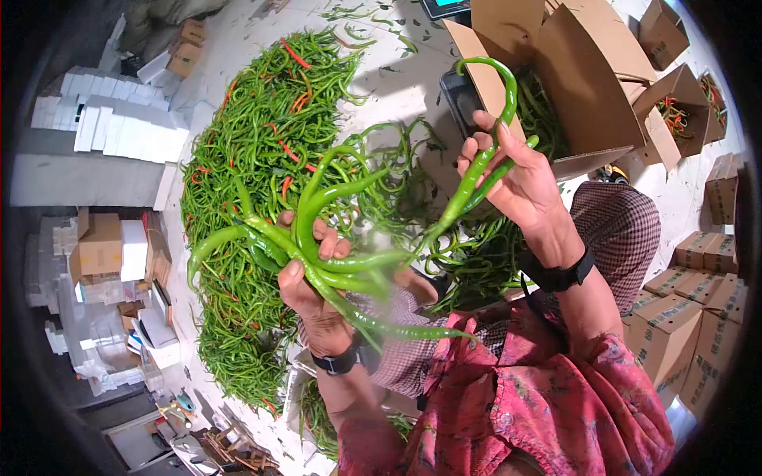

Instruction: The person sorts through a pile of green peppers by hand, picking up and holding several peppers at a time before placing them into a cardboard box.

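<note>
Long green chili peppers [313, 214] fan out from my left hand [305, 289], whose fingers are wrapped round the bunch. Up and to the right, my right hand [520, 178] pinches a long curved green chili pepper [476, 170] together with a shorter one. Their lower ends point toward the left-hand bunch, where the picture is smeared. Behind my left hand spreads a big heap of green chilies [262, 151] with a few red ones mixed in. More loose chilies [476, 262] lie below my right hand.
An open cardboard box [587, 87] with green chilies inside stands at the upper right, beside a dark crate [460, 103]. Farther right, a smaller box [690, 119] holds red and green chilies. Closed cartons [667, 333] are stacked at the right; white foam boxes [119, 123] stand at the left.
</note>
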Available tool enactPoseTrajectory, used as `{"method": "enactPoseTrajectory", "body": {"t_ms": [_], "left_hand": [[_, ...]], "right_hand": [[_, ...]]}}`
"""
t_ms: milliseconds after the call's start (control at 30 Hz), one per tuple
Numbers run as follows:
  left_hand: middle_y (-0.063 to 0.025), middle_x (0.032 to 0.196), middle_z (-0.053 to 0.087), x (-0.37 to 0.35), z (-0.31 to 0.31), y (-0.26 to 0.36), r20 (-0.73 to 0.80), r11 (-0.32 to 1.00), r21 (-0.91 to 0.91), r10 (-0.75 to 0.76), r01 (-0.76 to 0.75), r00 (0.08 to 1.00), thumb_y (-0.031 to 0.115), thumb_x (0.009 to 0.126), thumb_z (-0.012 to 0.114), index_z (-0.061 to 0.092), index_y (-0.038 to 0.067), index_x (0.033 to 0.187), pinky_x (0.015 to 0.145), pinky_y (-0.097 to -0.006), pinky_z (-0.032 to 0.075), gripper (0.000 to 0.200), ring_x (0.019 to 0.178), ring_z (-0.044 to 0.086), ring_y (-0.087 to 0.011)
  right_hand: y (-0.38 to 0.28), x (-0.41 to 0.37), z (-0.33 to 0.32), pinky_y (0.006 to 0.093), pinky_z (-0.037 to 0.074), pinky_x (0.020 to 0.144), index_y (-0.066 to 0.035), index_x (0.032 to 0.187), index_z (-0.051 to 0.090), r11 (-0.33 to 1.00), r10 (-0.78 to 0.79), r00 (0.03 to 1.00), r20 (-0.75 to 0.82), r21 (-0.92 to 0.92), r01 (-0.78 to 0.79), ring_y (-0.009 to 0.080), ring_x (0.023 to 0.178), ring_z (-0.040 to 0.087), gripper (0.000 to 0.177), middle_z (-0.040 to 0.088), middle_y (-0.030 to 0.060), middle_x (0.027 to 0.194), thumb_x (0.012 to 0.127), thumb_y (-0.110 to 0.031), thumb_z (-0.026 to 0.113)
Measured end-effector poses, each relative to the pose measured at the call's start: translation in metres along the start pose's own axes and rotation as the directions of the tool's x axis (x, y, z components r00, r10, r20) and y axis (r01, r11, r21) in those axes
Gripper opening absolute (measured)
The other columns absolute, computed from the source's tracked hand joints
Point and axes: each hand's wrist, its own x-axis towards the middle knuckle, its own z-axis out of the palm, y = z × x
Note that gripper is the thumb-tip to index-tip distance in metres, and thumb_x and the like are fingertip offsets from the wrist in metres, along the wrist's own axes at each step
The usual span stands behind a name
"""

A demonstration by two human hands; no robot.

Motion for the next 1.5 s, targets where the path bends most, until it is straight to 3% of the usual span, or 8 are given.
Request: {"method": "enactPoseTrajectory", "body": {"t_ms": [300,600,633,767,833,1100,1167,1500], "left_hand": [[-0.0117,0.102,0.051,0.006,-0.004,-0.002,0.062,1.000,0.027,-0.015,0.013,0.998,0.016,0.071,0.065,0.041,0.015,0.130,0.074,-0.0352,0.045,0.064,0.080,0.050,-0.0179],[-0.0053,0.093,0.046,-0.002,0.007,0.001,-0.032,0.999,0.023,-0.025,0.026,0.999,0.021,0.070,0.065,0.042,0.018,0.130,0.069,-0.0308,0.040,0.064,0.073,0.044,-0.0145],[-0.0052,0.092,0.046,-0.002,0.007,0.001,-0.018,1.000,0.010,-0.026,0.026,0.999,0.022,0.070,0.066,0.042,0.018,0.129,0.068,-0.0301,0.039,0.064,0.072,0.043,-0.0142],[-0.0071,0.095,0.046,0.003,-0.001,0.001,0.055,0.997,-0.068,-0.036,0.040,0.998,0.022,0.071,0.066,0.043,0.016,0.129,0.067,-0.0297,0.039,0.062,0.072,0.042,-0.0142],[-0.0096,0.097,0.049,0.003,-0.004,0.000,0.037,0.995,-0.089,-0.036,0.039,0.999,0.023,0.071,0.066,0.041,0.015,0.130,0.066,-0.0315,0.041,0.064,0.072,0.046,-0.0163],[-0.0145,0.098,0.053,0.003,0.007,-0.017,0.052,0.979,-0.172,-0.103,0.110,0.993,0.022,0.072,0.063,0.041,0.009,0.132,0.072,-0.0377,0.048,0.065,0.078,0.054,-0.0222],[-0.0170,0.101,0.057,0.001,0.001,-0.023,0.062,0.965,-0.193,-0.169,0.178,0.984,0.022,0.076,0.063,0.041,0.006,0.130,0.078,-0.0435,0.053,0.061,0.085,0.061,-0.0287],[-0.0194,0.110,0.060,-0.002,-0.002,-0.023,-0.026,0.976,-0.039,-0.216,0.215,0.976,0.010,0.080,0.060,0.043,0.010,0.124,0.087,-0.0459,0.052,0.048,0.099,0.062,-0.0312]], "right_hand": [[-0.015,-0.002,0.055,0.0292,0.043,0.070,-0.003,0.111,0.057,0.966,0.040,0.978,0.206,-0.259,0.015,0.0108,0.074,0.049,0.029,0.046,-0.0024,0.075,0.096,-0.027,0.056],[-0.152,0.046,0.084,0.0258,0.043,0.067,-0.014,0.119,0.063,0.014,-0.495,0.817,0.295,-0.938,0.347,0.0094,0.072,0.051,0.029,0.052,-0.0025,0.076,0.092,-0.009,0.054],[-0.182,0.057,0.050,0.0250,0.043,0.068,-0.012,0.112,0.063,-0.445,-0.370,0.804,0.466,-0.848,0.287,0.0094,0.073,0.051,0.022,0.051,-0.0025,0.077,0.094,-0.024,0.058],[-0.156,0.062,0.059,0.0332,0.050,0.070,-0.005,0.107,0.067,0.521,-0.358,0.837,-0.415,-0.832,-0.190,0.0178,0.086,0.065,0.035,0.067,0.0075,0.096,0.084,-0.030,0.070],[-0.149,0.044,0.013,0.0384,0.052,0.075,-0.001,0.107,0.066,-0.879,-0.174,0.984,-0.022,-0.447,-0.166,0.0232,0.092,0.067,0.033,0.068,0.0132,0.104,0.084,-0.024,0.068],[0.041,-0.030,0.049,0.0384,0.050,0.084,0.001,0.123,0.054,-0.171,0.378,0.851,0.366,-0.875,0.452,0.0311,0.100,0.063,0.058,0.063,0.0211,0.109,0.083,-0.037,0.071],[0.064,-0.030,0.058,0.0354,0.047,0.081,0.002,0.122,0.051,0.082,0.511,0.857,0.070,-0.996,0.032,0.0265,0.092,0.063,0.051,0.064,0.0190,0.103,0.086,-0.030,0.069],[0.067,-0.046,0.046,0.0430,0.047,0.072,0.004,0.109,0.048,-0.123,0.055,0.975,0.217,-0.967,0.222,0.0398,0.084,0.061,0.028,0.059,0.0253,0.087,0.091,-0.016,0.057]]}}
